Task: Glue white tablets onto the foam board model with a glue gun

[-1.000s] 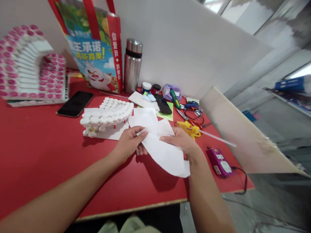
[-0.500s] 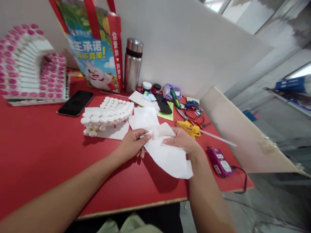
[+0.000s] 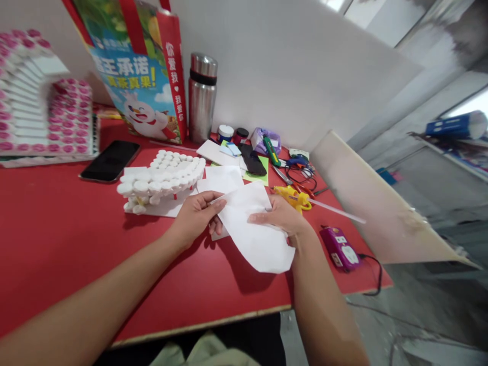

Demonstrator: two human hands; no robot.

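A thin white sheet of paper [image 3: 254,243], cut with a curved edge, is held between both hands above the table. My left hand [image 3: 199,216] pinches its left edge between thumb and fingers. My right hand [image 3: 280,217] grips it from the right, thumb lying on top and the other fingers hidden underneath. Behind the sheet, more white paper [image 3: 224,177] lies on the table. Just left of that stands a small curved model [image 3: 160,178] covered in rounded white pieces, with short red posts, on a white base.
A yellow glue gun [image 3: 293,197] with a long glue stick lies right of my hands, near a purple power box [image 3: 339,249]. A phone [image 3: 110,160], steel flask [image 3: 203,99], printed bag [image 3: 141,76] and pink-and-white model [image 3: 72,117] stand left and behind. A green cutter [image 3: 271,150] lies behind.
The sheet was crumpled between my fingertips and is now spread flatter. My left thumb has moved out to its edge. The whole view has shifted slightly.
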